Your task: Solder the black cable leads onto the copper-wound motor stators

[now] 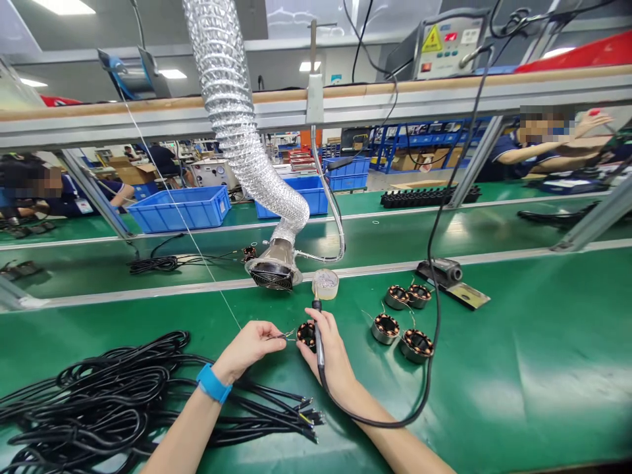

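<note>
My left hand (254,345), with a blue band on its wrist, pinches thin wire ends beside a copper-wound motor stator (306,334). A thin strand of solder wire (207,266) runs down from a spool to this hand. My right hand (332,349) holds a soldering iron (318,339), its tip pointing up and away. The thumb and fingers of that hand also surround the stator, partly hiding it. Just beyond the iron's tip stands a small round tub (326,284). Several more stators (417,345) sit to the right on the green bench.
Bundled black cables (108,395) cover the bench's left side, their stripped ends near my forearms. A fume extractor hose (232,99) hangs ahead. An iron holder (442,271) stands at the right. The iron's cord loops past my right arm. Blue bins (180,209) and co-workers are beyond.
</note>
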`<state>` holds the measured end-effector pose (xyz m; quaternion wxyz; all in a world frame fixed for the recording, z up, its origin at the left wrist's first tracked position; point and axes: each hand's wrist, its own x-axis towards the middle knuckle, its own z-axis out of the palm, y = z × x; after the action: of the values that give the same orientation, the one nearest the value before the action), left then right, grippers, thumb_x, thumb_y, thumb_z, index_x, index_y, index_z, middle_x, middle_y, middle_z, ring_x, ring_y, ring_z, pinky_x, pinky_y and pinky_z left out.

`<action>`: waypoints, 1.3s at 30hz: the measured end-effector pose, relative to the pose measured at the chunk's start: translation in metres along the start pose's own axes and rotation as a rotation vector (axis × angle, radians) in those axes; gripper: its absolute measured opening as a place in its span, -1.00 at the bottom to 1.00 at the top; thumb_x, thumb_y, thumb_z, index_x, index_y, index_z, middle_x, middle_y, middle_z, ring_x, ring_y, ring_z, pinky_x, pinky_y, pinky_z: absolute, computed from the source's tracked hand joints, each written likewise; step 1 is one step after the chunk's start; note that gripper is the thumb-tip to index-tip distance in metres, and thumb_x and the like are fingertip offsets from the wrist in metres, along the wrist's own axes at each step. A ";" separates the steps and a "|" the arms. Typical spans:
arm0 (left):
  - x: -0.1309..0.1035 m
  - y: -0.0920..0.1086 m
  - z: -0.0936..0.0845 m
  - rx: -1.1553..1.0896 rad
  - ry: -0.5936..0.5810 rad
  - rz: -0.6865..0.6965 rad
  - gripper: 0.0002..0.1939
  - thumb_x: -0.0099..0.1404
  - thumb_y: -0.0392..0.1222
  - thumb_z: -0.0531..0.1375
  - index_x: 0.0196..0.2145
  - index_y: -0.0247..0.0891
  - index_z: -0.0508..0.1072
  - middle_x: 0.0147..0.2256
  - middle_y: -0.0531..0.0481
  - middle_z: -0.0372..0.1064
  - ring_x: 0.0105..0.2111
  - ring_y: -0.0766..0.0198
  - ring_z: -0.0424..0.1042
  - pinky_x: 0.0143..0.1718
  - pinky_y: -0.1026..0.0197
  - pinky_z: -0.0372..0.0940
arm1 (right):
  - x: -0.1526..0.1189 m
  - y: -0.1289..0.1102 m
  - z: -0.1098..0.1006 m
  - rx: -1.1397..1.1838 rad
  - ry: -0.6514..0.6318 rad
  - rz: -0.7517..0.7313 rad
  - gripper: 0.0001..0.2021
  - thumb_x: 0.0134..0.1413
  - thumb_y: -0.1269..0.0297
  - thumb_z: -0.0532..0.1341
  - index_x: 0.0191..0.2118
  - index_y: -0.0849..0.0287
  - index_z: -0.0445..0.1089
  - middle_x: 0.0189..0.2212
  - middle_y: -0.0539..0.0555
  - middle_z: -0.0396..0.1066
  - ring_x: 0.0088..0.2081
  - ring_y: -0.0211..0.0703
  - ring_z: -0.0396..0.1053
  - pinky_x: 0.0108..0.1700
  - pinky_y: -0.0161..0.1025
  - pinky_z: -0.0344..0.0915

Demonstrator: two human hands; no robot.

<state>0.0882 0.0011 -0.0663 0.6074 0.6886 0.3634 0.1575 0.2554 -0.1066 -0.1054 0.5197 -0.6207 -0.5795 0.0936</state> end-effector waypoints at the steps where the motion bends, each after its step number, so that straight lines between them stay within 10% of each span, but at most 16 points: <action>1: 0.002 -0.001 0.000 -0.016 0.008 -0.011 -0.62 0.04 0.05 0.36 -0.44 -0.36 0.43 -0.57 0.14 0.19 -0.59 0.47 -0.01 -0.57 0.32 -0.17 | 0.000 0.001 0.000 -0.006 -0.001 0.005 -0.33 0.01 0.60 0.24 0.22 0.01 0.12 0.03 0.10 0.17 -0.20 -0.21 0.43 -0.08 -0.21 0.43; 18: 0.007 -0.003 0.021 -0.168 0.165 -0.063 -0.47 -0.09 0.15 0.43 -0.36 -0.41 0.58 -0.62 0.13 0.21 -0.65 0.52 -0.14 -0.61 0.29 -0.26 | -0.006 0.004 0.008 0.049 -0.033 0.000 -0.31 -0.01 0.62 0.25 0.21 -0.02 0.12 0.02 0.10 0.17 -0.13 -0.14 0.37 -0.01 -0.12 0.38; 24: 0.007 -0.005 0.007 -0.174 0.058 -0.065 -0.52 -0.03 0.10 0.42 -0.32 -0.38 0.51 -0.58 0.17 0.16 -0.65 0.52 -0.15 -0.61 0.29 -0.29 | -0.005 0.001 0.005 0.019 -0.026 0.013 -0.30 -0.03 0.60 0.28 0.22 -0.01 0.12 0.02 0.09 0.18 -0.15 -0.16 0.41 -0.03 -0.15 0.41; 39: 0.007 -0.008 0.012 -0.017 0.085 0.029 -0.63 0.04 0.05 0.36 -0.41 -0.36 0.54 -0.43 -0.02 0.45 -0.42 0.31 0.29 -0.30 0.26 0.14 | -0.004 -0.001 0.006 0.011 -0.044 0.027 -0.33 0.00 0.58 0.26 0.21 -0.02 0.13 0.00 0.10 0.18 -0.15 -0.14 0.40 -0.04 -0.13 0.41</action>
<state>0.0984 -0.0028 -0.0775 0.5949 0.6812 0.3774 0.1988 0.2497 -0.1069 -0.1091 0.5091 -0.6233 -0.5818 0.1174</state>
